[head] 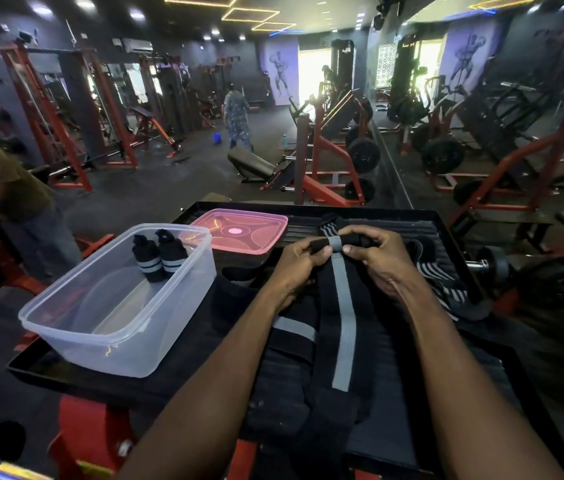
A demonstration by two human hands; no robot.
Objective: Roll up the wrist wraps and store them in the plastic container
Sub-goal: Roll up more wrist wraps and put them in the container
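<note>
Fingers of the left hand (303, 259) and right hand (374, 254) pinch the wrap (343, 306) at its far end, starting a tight roll; its tail trails across the counter (447, 223). Two rolled wraps (161, 258) stand in the container (66, 323) alongside.

Black wrist wrap (343, 323) with grey stripe; pink lid (239, 233).

Black tray (447, 220), plastic container (66, 327), pink lid (266, 233), wrist wraps (343, 323)
</note>
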